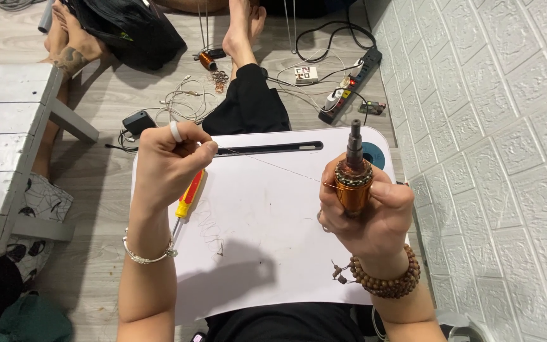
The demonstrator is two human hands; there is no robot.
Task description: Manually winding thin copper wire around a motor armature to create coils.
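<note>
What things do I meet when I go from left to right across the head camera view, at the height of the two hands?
Grey wooden bench → left hand pinching a thin wire → yellow and red screwdriver → white lap table → right hand holding a copper motor armature → white brick-pattern wall.

Location: home floor used as informal motor-repair workshop. Evidence: grey wood-look floor (109, 107), white embossed brick-pattern wall panels (495, 126), barefoot person (242, 31) seated on floor. Low white lap counter (267, 215) serves as bench. Power strip (352, 79), charger (137, 120), loose cables (185, 101), copper wire coils (218, 79), spare rotor (207, 60) scattered on floor. Yellow-red screwdriver (189, 195) on counter.
</note>
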